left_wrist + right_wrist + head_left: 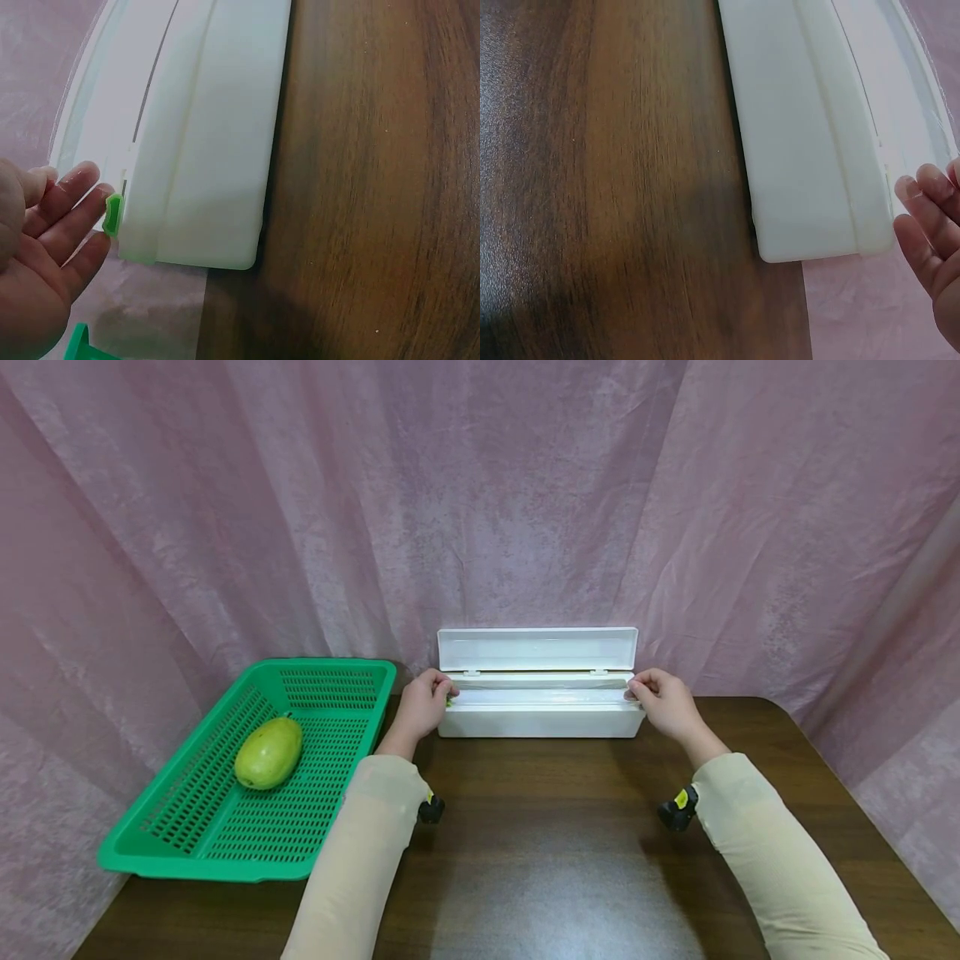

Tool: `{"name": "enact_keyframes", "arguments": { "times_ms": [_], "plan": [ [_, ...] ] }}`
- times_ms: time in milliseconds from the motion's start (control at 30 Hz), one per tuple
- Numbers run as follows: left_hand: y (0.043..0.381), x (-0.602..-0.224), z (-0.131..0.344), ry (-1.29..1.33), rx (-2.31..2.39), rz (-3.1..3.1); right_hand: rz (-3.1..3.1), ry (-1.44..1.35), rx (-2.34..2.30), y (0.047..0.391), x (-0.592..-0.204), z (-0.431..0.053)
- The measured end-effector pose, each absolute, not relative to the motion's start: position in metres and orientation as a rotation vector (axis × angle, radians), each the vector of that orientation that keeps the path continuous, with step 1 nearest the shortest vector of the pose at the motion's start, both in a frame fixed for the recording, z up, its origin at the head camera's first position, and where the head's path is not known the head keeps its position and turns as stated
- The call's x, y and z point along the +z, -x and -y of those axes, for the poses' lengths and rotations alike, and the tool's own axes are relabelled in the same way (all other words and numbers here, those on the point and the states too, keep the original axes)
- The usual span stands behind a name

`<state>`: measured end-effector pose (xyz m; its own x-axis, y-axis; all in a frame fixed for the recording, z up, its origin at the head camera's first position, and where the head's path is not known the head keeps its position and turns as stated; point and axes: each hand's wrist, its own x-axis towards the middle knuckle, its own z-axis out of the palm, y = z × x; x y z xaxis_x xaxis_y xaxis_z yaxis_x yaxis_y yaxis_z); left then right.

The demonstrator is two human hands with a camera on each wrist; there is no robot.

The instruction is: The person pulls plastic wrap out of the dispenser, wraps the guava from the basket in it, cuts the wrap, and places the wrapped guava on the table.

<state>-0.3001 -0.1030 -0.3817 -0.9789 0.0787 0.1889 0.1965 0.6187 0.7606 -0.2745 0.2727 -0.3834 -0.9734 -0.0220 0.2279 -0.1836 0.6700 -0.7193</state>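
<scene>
A long white cling film dispenser (540, 723) stands at the back of the table with its lid (537, 649) raised. Clear cling film (540, 696) stretches over its opening. At the left end, my left hand (422, 705) pinches one corner of the film between thumb and forefinger, the other fingers extended beside a small green slider (112, 215) on the box. My right hand (667, 705) pinches the film's other corner at the right end, its fingertips partly cut off in the right wrist view.
On the left sits a green plastic basket (330, 852) holding a yellow-green oval fruit (268, 753). The brown wooden table (540, 835) extends in front of the dispenser. A pink curtain (525, 510) hangs right behind the box and around the table.
</scene>
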Motion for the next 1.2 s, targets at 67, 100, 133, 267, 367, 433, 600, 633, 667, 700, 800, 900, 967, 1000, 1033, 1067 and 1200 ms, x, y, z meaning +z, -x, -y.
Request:
{"name": "enact_keyframes", "arguments": {
  "times_ms": [67, 100, 133, 267, 367, 433, 600, 633, 667, 700, 800, 900, 967, 1000, 1033, 1067, 1200],
  "plan": [
    [0.2994, -0.3808, 0.1029, 0.223, -1.304, 2.711, 2.689, -0.156, 1.223, 0.2749, -0.3838, -0.2726],
    [0.2992, -0.3805, 0.1028, 0.222, -1.308, 2.710, 2.695, -0.149, 1.236, 0.2753, -0.3842, -0.2728],
    [0.2988, -0.3803, 0.1027, 0.224, -1.312, 2.709, 2.702, -0.142, 1.246, 0.2753, -0.3845, -0.2729],
    [0.2975, -0.3802, 0.1026, 0.253, -1.301, 2.721, 2.723, -0.130, 1.243, 0.2750, -0.3848, -0.2738],
    [0.2966, -0.3807, 0.1029, 0.283, -1.304, 2.742, 2.732, -0.145, 1.222, 0.2744, -0.3839, -0.2739],
    [0.2968, -0.3810, 0.1029, 0.299, -1.290, 2.750, 2.743, -0.160, 1.205, 0.2743, -0.3835, -0.2739],
    [0.2979, -0.3811, 0.1031, 0.298, -1.235, 2.747, 2.781, -0.164, 1.185, 0.2744, -0.3844, -0.2742],
    [0.2978, -0.3810, 0.1031, 0.292, -1.230, 2.746, 2.782, -0.157, 1.188, 0.2744, -0.3847, -0.2741],
    [0.2977, -0.3809, 0.1031, 0.284, -1.233, 2.741, 2.783, -0.159, 1.184, 0.2744, -0.3849, -0.2742],
    [0.2973, -0.3806, 0.1030, 0.274, -1.238, 2.739, 2.782, -0.155, 1.182, 0.2746, -0.3853, -0.2743],
    [0.2970, -0.3807, 0.1026, 0.253, -1.251, 2.727, 2.775, -0.158, 1.173, 0.2745, -0.3858, -0.2744],
    [0.2969, -0.3808, 0.1024, 0.243, -1.266, 2.715, 2.774, -0.161, 1.163, 0.2739, -0.3854, -0.2746],
    [0.2970, -0.3805, 0.1025, 0.244, -1.266, 2.709, 2.773, -0.156, 1.159, 0.2736, -0.3845, -0.2743],
    [0.2969, -0.3801, 0.1027, 0.245, -1.264, 2.708, 2.773, -0.160, 1.153, 0.2733, -0.3841, -0.2745],
    [0.2969, -0.3797, 0.1028, 0.245, -1.262, 2.709, 2.768, -0.163, 1.150, 0.2731, -0.3836, -0.2745],
    [0.2970, -0.3793, 0.1030, 0.246, -1.259, 2.710, 2.764, -0.169, 1.147, 0.2730, -0.3831, -0.2746],
    [0.2966, -0.3768, 0.1037, 0.248, -1.257, 2.707, 2.745, -0.173, 1.139, 0.2731, -0.3812, -0.2748]
  ]
}}
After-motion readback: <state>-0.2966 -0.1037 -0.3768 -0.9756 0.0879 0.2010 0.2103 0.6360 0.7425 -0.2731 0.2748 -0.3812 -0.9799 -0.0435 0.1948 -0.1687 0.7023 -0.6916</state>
